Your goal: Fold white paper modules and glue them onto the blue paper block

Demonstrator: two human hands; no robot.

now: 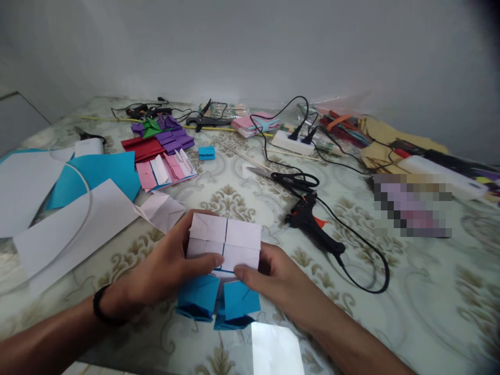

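Between my two hands is a folded paper piece (242,234), white on top with thin blue lines showing at its seams. My left hand (187,260) grips its left side, thumb lying across the white face. At the right edge my right hand (269,268) grips the same piece, its thumb pressing the lower edge. The other fingers of both hands are mostly hidden behind the paper. Just below it are blue folded flaps (197,297); whether they are joined to the white part I cannot tell. A white paper (276,349) lies near the front edge.
Black-handled scissors (295,181) and a corded black glue gun (316,224) lie to the right. White sheets (82,234) and blue paper (97,174) spread leftward. Folded pink pieces (166,169), red ones (142,149) and purple ones (175,140) sit behind. A power strip (291,143) stands farther back.
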